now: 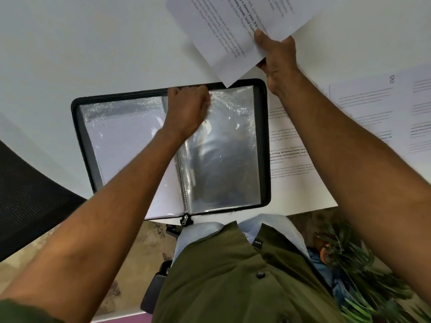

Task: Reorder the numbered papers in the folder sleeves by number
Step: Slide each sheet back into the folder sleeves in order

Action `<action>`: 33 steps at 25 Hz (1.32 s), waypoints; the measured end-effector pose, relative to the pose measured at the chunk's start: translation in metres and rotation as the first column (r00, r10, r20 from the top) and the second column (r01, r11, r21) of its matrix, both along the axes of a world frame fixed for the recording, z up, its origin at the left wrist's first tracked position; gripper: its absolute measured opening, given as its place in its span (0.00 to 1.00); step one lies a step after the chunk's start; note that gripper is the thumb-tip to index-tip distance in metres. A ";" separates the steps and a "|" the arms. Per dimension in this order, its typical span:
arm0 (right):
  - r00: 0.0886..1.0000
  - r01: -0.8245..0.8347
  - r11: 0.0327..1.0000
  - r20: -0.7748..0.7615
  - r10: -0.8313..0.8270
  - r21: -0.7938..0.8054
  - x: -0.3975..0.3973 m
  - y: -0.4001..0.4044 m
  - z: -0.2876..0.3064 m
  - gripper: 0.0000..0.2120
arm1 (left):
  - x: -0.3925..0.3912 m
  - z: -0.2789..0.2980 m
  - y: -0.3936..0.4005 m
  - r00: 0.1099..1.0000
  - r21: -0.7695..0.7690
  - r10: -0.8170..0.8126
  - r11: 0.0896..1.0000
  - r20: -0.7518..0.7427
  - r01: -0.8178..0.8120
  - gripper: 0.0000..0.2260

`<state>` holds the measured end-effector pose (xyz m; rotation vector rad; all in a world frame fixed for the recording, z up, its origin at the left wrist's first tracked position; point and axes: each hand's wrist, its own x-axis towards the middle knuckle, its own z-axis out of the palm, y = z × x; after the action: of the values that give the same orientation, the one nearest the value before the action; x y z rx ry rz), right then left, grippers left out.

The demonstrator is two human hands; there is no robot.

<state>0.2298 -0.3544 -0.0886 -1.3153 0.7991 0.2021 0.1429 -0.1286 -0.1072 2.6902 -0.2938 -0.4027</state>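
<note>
The left hand (187, 106) is curled into a fist at the top edge of the open folder (172, 145), its fingers gripping the upper edge of a clear plastic sleeve (224, 148) near the spine. The right hand (276, 55) is raised beyond the folder's far right corner, thumb on top and fingers beneath, pinching the near corner of a printed sheet (235, 26) that hangs in the air over the white table (81, 47); the number on that sheet cannot be read. Under the left hand the zip folder lies flat, its black rim framing shiny sleeves: the one left of the left wrist holds a white paper, the one between the two forearms looks dark and glossy. Just right of the folder, passing under the right forearm, a page of text (288, 155) lies on the table, and beyond the right forearm lies another sheet marked 8 (382, 108). Left of the left forearm is a black mesh chair (28, 194); below the right elbow, a green plant (363, 276).
</note>
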 end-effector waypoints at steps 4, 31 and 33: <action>0.993 -0.115 0.993 0.032 0.115 0.008 -0.004 0.014 -0.010 0.14 | -0.010 0.001 -0.005 0.998 -0.001 0.062 0.998 0.007 -0.062 0.06; 0.607 -0.791 0.597 -0.053 0.793 -0.134 0.013 -0.019 -0.014 0.22 | 0.015 -0.007 0.012 0.973 -0.230 0.146 0.955 -0.177 -0.185 0.05; 0.603 -0.794 0.592 -0.054 0.796 -0.138 0.013 -0.021 -0.015 0.24 | 0.018 -0.008 0.017 0.972 -0.208 0.131 0.963 -0.193 -0.171 0.05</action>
<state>0.2427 -0.3752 -0.1033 -1.7566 0.1397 0.8715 0.1605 -0.1112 -0.1150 2.4174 -0.0747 -0.5263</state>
